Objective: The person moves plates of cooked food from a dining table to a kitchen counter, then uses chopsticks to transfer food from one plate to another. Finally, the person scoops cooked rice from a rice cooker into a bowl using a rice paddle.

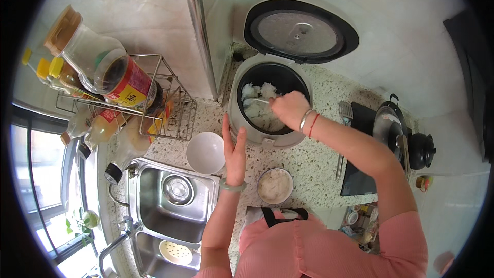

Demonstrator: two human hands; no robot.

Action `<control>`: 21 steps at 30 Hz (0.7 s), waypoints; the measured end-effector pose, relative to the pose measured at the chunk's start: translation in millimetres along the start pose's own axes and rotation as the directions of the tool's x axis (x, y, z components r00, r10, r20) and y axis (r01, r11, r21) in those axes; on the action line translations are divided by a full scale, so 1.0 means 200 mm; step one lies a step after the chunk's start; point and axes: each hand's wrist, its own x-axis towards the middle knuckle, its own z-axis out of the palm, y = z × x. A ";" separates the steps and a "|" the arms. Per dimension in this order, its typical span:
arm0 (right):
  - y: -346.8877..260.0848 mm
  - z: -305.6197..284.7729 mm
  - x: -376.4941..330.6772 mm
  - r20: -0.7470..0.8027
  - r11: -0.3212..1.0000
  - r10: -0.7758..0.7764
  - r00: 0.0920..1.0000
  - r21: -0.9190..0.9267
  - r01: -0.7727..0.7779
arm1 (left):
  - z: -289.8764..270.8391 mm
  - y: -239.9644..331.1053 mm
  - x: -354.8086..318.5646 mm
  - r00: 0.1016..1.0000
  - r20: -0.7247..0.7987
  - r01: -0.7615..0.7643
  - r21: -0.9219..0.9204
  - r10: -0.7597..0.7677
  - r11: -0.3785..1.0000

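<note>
A white rice cooker stands on the speckled counter with its lid raised. White rice lies in its dark inner pot. My right hand reaches over the pot, closed round a thin pale spoon whose far part meets the rice. My left hand is upright at the cooker's near left side, fingers stretched and holding nothing; whether it touches the cooker I cannot tell. Beside it on the left sits an empty white bowl. A smaller bowl of rice stands nearer to me.
At left is a double steel sink with a faucet and a perforated white ladle-like thing. A wire rack holds several bottles and a large jar. On the right are a spatula, a black stove and a lidded pan.
</note>
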 end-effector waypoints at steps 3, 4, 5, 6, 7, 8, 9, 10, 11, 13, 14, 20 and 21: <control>0.07 -0.07 -0.09 0.001 0.999 0.043 0.999 -0.003 -0.043 | -0.02 0.03 -0.02 0.999 -0.036 0.027 0.022 -0.027 0.999; 0.10 -0.09 -0.12 -0.008 0.997 0.082 0.997 -0.011 -0.082 | -0.02 0.03 -0.02 0.999 -0.032 0.011 0.018 -0.011 1.000; 0.11 -0.11 -0.14 -0.018 0.993 0.118 0.993 -0.019 -0.119 | -0.03 0.02 -0.02 1.000 -0.031 -0.005 0.015 0.006 1.000; 0.13 -0.12 -0.17 -0.028 0.984 0.173 0.984 -0.027 -0.174 | -0.02 0.02 -0.01 1.000 -0.010 -0.021 0.013 0.022 1.000; 0.13 -0.10 -0.17 0.000 0.982 0.187 0.982 -0.001 -0.187 | -0.01 0.02 -0.01 1.000 -0.013 -0.027 0.018 0.027 0.999; 0.14 -0.05 -0.15 0.029 0.980 0.198 0.980 0.026 -0.198 | -0.01 0.01 -0.02 0.999 -0.017 -0.033 0.023 0.033 0.999; 0.13 -0.03 -0.13 0.055 0.975 0.211 0.976 0.056 -0.214 | 0.00 0.01 -0.01 0.999 -0.018 -0.041 0.032 0.041 0.999; 0.12 -0.01 -0.11 0.081 0.978 0.183 0.980 0.082 -0.189 | 0.01 0.01 -0.01 0.999 -0.010 -0.045 0.031 0.046 0.999; 0.12 0.00 -0.10 0.069 0.980 0.160 0.985 0.108 -0.167 | 0.03 0.02 -0.01 0.999 -0.002 -0.050 0.029 0.050 0.998; 0.08 -0.01 -0.07 0.042 0.977 0.110 0.993 0.179 -0.116 | 0.02 0.02 -0.01 0.999 0.002 -0.039 0.029 0.039 0.999; 0.08 -0.02 -0.06 0.132 0.984 0.092 0.987 0.138 -0.110 | 0.01 0.01 -0.02 1.000 0.003 -0.027 0.021 0.027 0.999; 0.12 -0.06 -0.19 -0.040 0.980 0.196 0.980 0.050 -0.194 | -0.02 0.01 -0.02 0.999 -0.033 0.016 0.007 -0.015 1.000; 0.11 -0.01 -0.21 -0.059 0.982 0.191 0.980 0.007 -0.191 | -0.02 0.01 -0.02 0.999 -0.034 0.015 0.020 -0.015 1.000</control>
